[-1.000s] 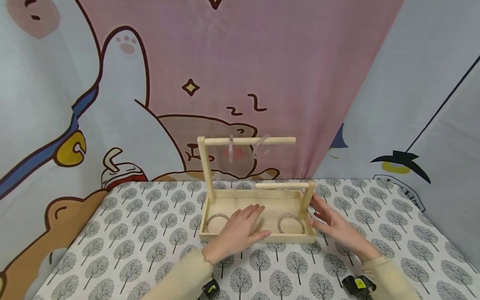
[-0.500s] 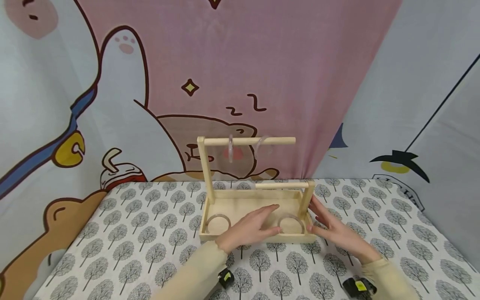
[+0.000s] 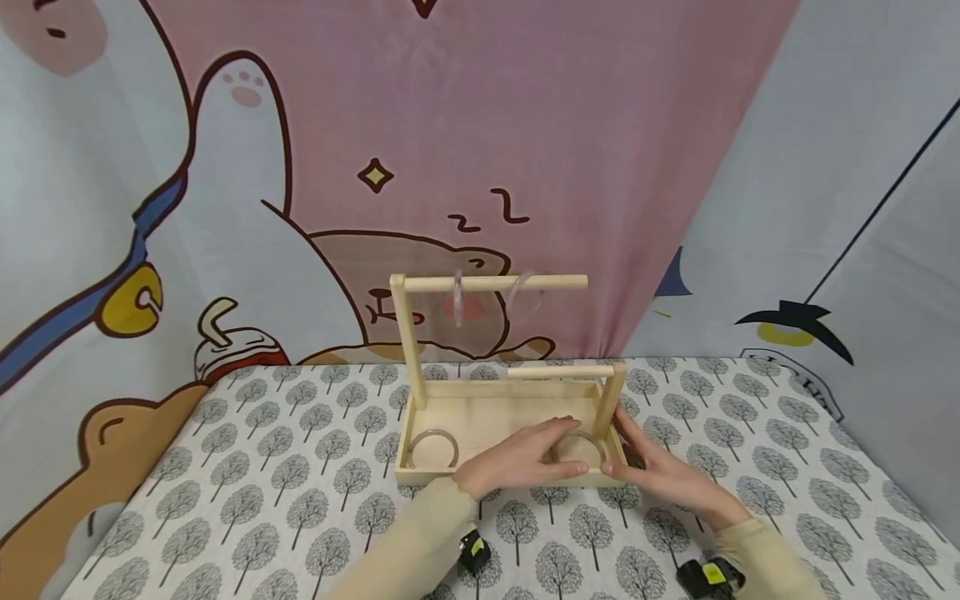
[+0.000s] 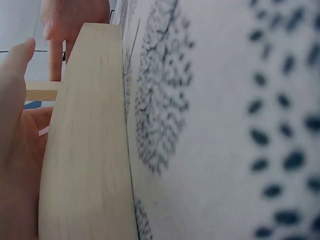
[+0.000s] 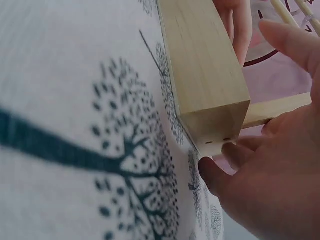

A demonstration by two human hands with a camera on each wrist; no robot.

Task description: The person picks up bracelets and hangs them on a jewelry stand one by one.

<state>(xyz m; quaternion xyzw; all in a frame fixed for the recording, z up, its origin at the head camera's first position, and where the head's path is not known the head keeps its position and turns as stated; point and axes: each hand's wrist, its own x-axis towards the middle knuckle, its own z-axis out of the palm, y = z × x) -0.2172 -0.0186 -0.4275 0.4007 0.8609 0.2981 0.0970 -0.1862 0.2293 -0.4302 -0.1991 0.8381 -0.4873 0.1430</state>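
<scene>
A shallow wooden tray (image 3: 480, 477) with two hanging bars stands on the cloth. Inside, one clear ring (image 3: 433, 450) lies at the left and another clear ring (image 3: 598, 446) at the right. My left hand (image 3: 521, 454) reaches over the front rim, fingers extended across the left part of the right ring and thumb pointing right along the rim. At the tray's right end is my right hand (image 3: 671, 477), its fingertips right at the end wall and its thumb by the front corner. In the right wrist view those fingers (image 5: 235, 155) bend beneath the end wall's edge.
Two more clear rings, one upright (image 3: 458, 298) and one angled (image 3: 525, 296), hang on the tall upper bar (image 3: 491, 283). A shorter, lower bar (image 3: 562, 372) extends leftward from the right post. Tree-patterned cloth (image 3: 300, 500) covers the table, with a printed curtain (image 3: 600, 167) behind.
My left hand has slid right across the tray, from between the two lying rings to over the right one. My right hand stays at the tray's end, its thumb slightly nearer the front corner.
</scene>
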